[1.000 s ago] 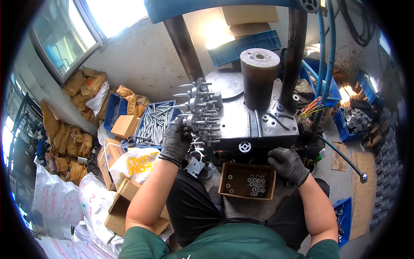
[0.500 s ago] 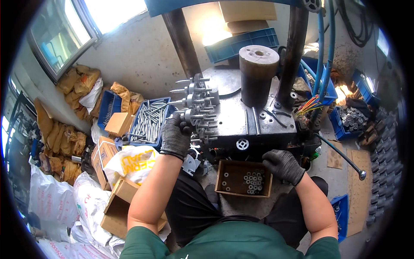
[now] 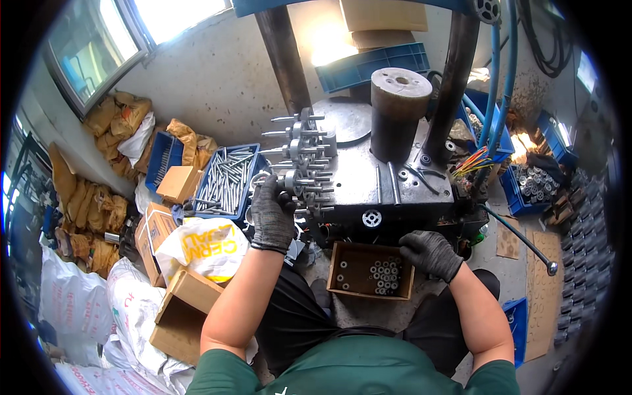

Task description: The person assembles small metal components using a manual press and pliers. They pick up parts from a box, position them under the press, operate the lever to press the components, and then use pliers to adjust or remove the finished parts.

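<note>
My left hand (image 3: 273, 214), in a dark grey knitted glove, is closed at the near left side of a cluster of grey metal parts with discs and long pins (image 3: 306, 161). Its fingers curl around one of these parts, partly hidden by the glove. The cluster stands at the left edge of the press's metal table (image 3: 352, 178). My right hand (image 3: 431, 255), gloved alike, hovers by the right rim of a wooden box (image 3: 372, 295). Its fingers are curled in, and whatever they hold is hidden. Several small metal rings (image 3: 386, 275) lie in that box.
A thick steel cylinder (image 3: 400, 115) and loose rods (image 3: 394, 184) stand or lie on the press table. To the left is a blue bin of metal pins (image 3: 227, 181). Cardboard boxes and white sacks (image 3: 135, 299) fill the lower left. A ball-ended lever (image 3: 552, 267) juts out at right.
The whole view has shifted slightly. My left hand has turned a little at the cluster, its wrist now lower and farther right. My right hand stays nearly in place beside the wooden box.
</note>
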Available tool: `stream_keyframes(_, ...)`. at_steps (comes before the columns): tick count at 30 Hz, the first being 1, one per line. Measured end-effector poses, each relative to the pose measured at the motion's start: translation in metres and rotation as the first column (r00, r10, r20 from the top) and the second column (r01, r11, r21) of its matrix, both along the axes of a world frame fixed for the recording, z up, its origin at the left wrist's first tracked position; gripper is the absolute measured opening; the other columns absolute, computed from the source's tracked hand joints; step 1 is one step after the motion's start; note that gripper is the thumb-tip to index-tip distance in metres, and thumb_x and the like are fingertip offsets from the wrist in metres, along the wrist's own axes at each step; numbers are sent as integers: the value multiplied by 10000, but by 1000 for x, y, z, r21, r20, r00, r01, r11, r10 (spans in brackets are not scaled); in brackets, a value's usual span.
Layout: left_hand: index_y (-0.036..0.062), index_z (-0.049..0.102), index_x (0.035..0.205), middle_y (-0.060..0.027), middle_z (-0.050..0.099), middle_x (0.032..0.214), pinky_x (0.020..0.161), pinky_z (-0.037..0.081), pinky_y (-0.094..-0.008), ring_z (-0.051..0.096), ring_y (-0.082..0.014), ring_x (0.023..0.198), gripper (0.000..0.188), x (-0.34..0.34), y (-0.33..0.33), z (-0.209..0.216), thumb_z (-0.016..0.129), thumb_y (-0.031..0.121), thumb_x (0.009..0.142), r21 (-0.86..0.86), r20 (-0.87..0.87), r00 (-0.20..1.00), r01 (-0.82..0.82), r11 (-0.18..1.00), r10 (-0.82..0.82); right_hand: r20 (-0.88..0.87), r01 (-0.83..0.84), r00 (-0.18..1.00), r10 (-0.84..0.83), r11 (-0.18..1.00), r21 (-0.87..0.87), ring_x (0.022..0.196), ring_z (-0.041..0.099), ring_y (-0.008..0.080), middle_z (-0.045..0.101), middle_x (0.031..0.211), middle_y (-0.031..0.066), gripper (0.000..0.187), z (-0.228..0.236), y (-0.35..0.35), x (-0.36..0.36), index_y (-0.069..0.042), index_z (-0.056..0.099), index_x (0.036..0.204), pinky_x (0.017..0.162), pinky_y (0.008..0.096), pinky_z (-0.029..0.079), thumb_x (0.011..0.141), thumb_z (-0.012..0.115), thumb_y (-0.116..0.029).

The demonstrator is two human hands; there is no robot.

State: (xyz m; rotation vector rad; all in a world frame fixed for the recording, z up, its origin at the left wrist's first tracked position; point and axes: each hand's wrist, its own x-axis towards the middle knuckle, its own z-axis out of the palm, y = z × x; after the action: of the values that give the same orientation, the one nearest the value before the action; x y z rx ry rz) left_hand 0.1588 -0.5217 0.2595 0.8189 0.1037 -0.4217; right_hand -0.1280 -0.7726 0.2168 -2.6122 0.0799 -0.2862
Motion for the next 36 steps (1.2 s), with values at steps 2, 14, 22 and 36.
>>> stream_keyframes(2, 167, 580, 1080, -6, 657, 869, 550, 471, -239, 597, -112, 656, 119, -2, 3, -2, 648, 236, 1010, 42, 10, 1000, 3, 999, -3, -10, -9, 1000, 9, 1000, 1, 901, 704, 380, 720, 959, 168, 228, -2, 0, 1, -48, 723, 1033, 785, 460, 578, 891, 713, -226)
stream_keyframes(14, 155, 606, 1029, -14, 613, 886, 562, 434, -292, 579, -164, 719, 211, -53, 2, -19, 629, 360, 985, 87, 23, 1000, 19, 996, -21, 20, -17, 1000, 17, 1000, 1, 906, 705, 375, 718, 954, 169, 228, -1, -1, 3, -43, 714, 1048, 793, 464, 577, 893, 713, -211)
stream_keyframes(22, 38, 641, 1251, -157, 665, 1142, 931, 552, -406, 678, -284, 1023, 382, -80, -67, -53, 713, 268, 955, 790, 504, 412, 136, 598, -759, -25, 202, 978, -207, 972, -118, 965, 700, 394, 700, 1065, 209, 256, 32, -46, 45, -57, 721, 1095, 873, 481, 570, 910, 647, -217)
stream_keyframes(36, -18, 569, 1141, -263, 654, 982, 812, 575, -518, 692, -450, 852, 324, -73, -137, -68, 677, 110, 863, 912, 406, 412, -237, 334, -816, -53, 444, 884, -464, 869, -217, 963, 684, 428, 622, 1179, 260, 290, -8, -73, 118, -99, 713, 1115, 833, 528, 560, 944, 669, -329)
